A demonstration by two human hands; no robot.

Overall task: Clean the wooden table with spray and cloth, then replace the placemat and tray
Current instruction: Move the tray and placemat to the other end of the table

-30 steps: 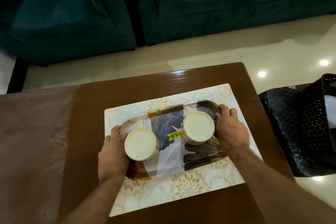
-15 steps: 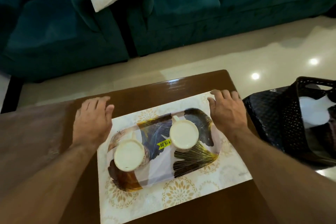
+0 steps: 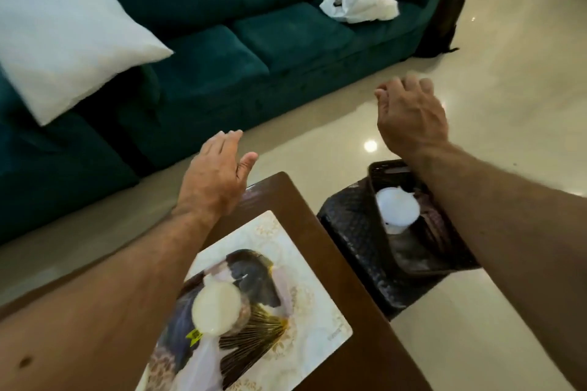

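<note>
The left forearm hides the near-left part of the tray [image 3: 254, 276] and of the placemat [image 3: 317, 311], and the bottom edge cuts both off. The surface [image 3: 317, 232] shows only its far right corner. The white pillow [image 3: 63, 35] is motion-blurred, and the contents of the black basket [image 3: 349, 232] are unclear.

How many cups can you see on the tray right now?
1. A cream cup stands on the patterned tray, which lies on the placemat. The left forearm crosses the tray's near-left part, so another cup may be hidden beneath it.
</note>
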